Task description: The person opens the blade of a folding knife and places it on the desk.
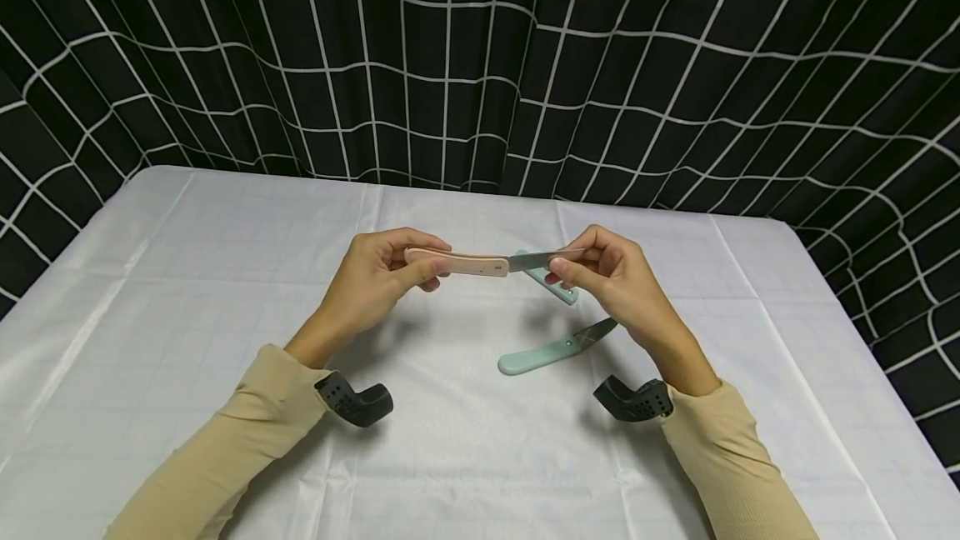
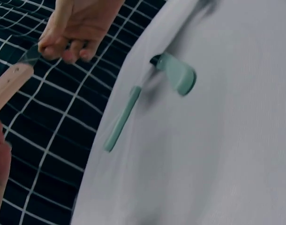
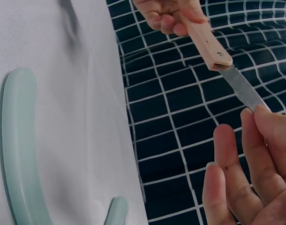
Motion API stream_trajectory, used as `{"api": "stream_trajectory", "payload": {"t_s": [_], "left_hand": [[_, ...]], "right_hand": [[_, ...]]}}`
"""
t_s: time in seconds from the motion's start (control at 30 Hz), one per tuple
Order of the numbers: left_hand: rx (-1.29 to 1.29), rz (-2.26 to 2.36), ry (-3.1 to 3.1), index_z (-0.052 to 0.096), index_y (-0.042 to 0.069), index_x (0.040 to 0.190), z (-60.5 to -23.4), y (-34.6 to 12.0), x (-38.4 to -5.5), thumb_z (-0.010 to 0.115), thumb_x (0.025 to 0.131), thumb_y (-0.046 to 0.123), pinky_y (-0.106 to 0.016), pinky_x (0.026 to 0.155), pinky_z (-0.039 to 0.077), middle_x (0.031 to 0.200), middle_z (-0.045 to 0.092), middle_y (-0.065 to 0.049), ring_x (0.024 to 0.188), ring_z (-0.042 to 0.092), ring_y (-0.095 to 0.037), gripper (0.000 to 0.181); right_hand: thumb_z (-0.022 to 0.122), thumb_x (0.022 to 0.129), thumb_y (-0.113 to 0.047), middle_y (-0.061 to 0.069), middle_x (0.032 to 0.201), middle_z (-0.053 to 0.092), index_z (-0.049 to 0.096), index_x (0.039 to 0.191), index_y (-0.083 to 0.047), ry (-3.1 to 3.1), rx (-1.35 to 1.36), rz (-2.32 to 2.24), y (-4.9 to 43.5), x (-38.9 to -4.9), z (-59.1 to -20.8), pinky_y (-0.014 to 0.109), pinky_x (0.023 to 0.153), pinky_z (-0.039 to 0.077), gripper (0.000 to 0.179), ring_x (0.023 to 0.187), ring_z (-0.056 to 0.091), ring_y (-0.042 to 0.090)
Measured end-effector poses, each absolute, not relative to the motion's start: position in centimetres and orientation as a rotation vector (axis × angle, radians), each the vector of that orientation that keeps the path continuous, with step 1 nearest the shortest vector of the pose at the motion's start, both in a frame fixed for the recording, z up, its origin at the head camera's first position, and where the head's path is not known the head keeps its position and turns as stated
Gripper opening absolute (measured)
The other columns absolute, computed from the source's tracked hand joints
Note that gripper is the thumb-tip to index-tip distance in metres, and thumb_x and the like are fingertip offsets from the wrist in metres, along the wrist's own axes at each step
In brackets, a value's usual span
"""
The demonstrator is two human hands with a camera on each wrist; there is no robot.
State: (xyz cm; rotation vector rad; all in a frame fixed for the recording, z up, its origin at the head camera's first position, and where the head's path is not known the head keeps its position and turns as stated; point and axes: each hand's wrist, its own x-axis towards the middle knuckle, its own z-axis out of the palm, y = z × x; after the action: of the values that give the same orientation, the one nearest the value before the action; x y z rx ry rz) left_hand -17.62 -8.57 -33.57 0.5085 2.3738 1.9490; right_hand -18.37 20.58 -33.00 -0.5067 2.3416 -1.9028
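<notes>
A folding knife with a pale pink handle (image 1: 468, 264) is held up over the table, its metal blade (image 1: 530, 261) swung out and pointing right. My left hand (image 1: 382, 273) grips the rear end of the handle between thumb and fingers. On the other side, my right hand (image 1: 611, 273) pinches the blade near its tip; the right wrist view shows thumb and forefinger on the blade (image 3: 245, 88) while the other fingers stay off it. Below lie two mint-green folding knives: the nearer one (image 1: 536, 357) has its dark blade out, the farther one (image 1: 561, 288) is partly hidden behind the pink knife and right hand.
A white cloth (image 1: 465, 457) covers the table, with fold creases running across it. Behind and at the sides hangs a black curtain (image 1: 420, 57) with a white grid. Dark wrist mounts (image 1: 360, 405) project inward from both sleeves, above the cloth.
</notes>
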Motion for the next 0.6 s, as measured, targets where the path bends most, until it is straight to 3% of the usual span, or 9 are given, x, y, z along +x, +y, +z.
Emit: {"api": "stream_trajectory", "payload": {"t_s": [0.23,0.37,0.6], "left_hand": [[0.511,1.886,2.332,0.070,0.003,0.112,-33.55,-9.19,-18.02,0.070,0.093,0.014,-0.026,0.076,0.057,0.089,0.075,-0.009,0.073,0.070,-0.017,0.022],[0.539,1.772,2.375,0.070,0.003,0.112,-33.58,-9.15,-18.06,0.067,0.094,0.017,-0.029,0.072,0.055,0.089,0.074,-0.013,0.072,0.067,-0.020,0.022],[0.553,1.777,2.399,0.070,0.002,0.105,-33.51,-8.99,-17.94,0.064,0.096,0.015,-0.025,0.064,0.049,0.081,0.072,-0.012,0.067,0.062,-0.014,0.016]], "right_hand": [[0.068,0.091,-0.004,-0.008,0.084,0.075,0.063,0.096,-0.011,2.296,-0.492,-1.920,20.49,-18.17,-32.73,0.020,0.073,0.053,0.010,0.077,0.070,0.004],[0.069,0.090,-0.003,-0.009,0.082,0.075,0.066,0.094,-0.013,2.290,-0.477,-1.936,20.48,-18.21,-32.88,0.021,0.073,0.053,0.011,0.074,0.068,0.003],[0.069,0.091,-0.004,-0.009,0.079,0.075,0.068,0.090,-0.015,2.289,-0.422,-1.965,20.32,-18.15,-32.92,0.023,0.074,0.054,0.011,0.074,0.070,0.004]]}}
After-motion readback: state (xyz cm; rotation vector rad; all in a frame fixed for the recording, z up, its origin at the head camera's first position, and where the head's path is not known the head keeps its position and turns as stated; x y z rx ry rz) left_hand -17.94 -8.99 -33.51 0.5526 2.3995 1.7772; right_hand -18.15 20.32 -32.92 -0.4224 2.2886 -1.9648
